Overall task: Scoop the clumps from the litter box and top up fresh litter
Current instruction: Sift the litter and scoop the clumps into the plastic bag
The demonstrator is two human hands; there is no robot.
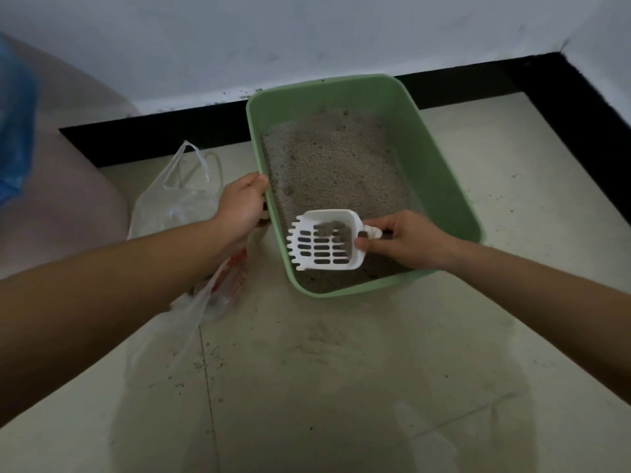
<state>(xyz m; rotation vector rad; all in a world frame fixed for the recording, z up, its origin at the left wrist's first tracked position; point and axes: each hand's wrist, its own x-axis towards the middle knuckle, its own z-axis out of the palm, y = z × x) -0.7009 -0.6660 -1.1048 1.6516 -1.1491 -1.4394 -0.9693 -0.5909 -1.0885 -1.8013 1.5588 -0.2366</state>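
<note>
I was mid-scoop: my right hand (406, 240) had its fingers (370, 246) curled round the handle of the white slotted scoop (324, 244), with dark clumps (333, 230) in its bowl, over the green litter box (440, 172) at frame centre. My left hand (242, 206) gripped the box's left rim. Next, I judged, came a level carry to the plastic bag (184, 199) at left.

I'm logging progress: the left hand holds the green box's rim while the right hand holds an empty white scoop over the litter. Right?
Not empty: the head view shows dark clumps in the scoop. The left hand does hold the box rim, the right hand the scoop.
</note>
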